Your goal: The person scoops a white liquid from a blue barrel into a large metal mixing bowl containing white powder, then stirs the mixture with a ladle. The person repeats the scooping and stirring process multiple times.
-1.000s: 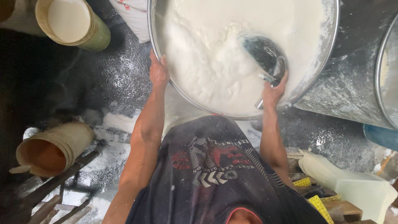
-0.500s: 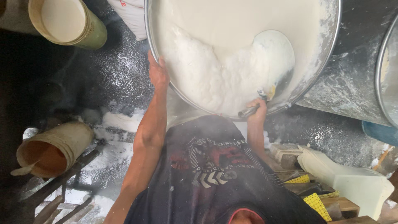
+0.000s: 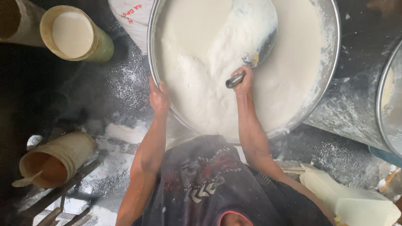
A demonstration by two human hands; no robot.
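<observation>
A large round metal basin is filled with thick white batter. My left hand grips the basin's near-left rim. Over the batter, my right hand is closed around the metal handle of a big ladle. The ladle's bowl is heaped with white batter and lies toward the far side of the basin.
A green-sided bucket of white liquid stands at the far left. A tilted bucket with a spoon in it rests on a metal rack at the near left. A second metal drum is at the right, a white plastic jug near right.
My right hand has pushed the ladle forward from the basin's near-right rim toward its far side, lifting batter. The left hand has kept its grip on the rim.
</observation>
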